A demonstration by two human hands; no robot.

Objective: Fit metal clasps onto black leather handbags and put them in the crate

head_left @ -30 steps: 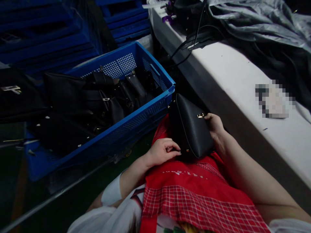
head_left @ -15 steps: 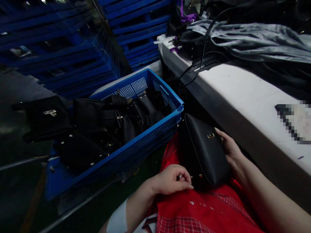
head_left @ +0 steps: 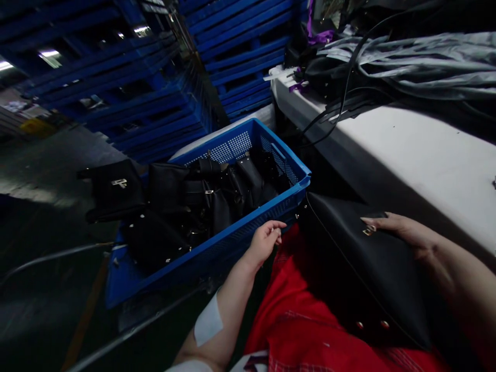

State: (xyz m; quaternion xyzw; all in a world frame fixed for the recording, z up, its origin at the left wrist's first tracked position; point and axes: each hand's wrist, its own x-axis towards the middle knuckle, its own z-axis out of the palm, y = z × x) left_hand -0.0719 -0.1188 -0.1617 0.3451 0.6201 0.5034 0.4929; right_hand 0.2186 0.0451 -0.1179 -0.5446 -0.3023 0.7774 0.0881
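A black leather handbag (head_left: 360, 274) with a small gold clasp lies on my lap over a red checked apron (head_left: 294, 315). My right hand (head_left: 399, 230) rests flat on top of the bag near the clasp, fingers stretched out. My left hand (head_left: 265, 240) hangs in the air just in front of the near rim of a blue plastic crate (head_left: 232, 243), fingers loosely curled and holding nothing that I can see. The crate is filled with several black bags (head_left: 194, 201).
A white worktable (head_left: 418, 160) runs along the right, with black straps, cables and grey fabric (head_left: 406, 62) piled at its far end. Stacked blue pallets (head_left: 127, 93) stand behind the crate. Another black bag (head_left: 112, 188) sits left of the crate. Dark floor lies at left.
My left hand has left the bag's lower corner and moved forward to the crate's rim. The bag has come nearer and lies flatter on my lap. My view has tilted up.
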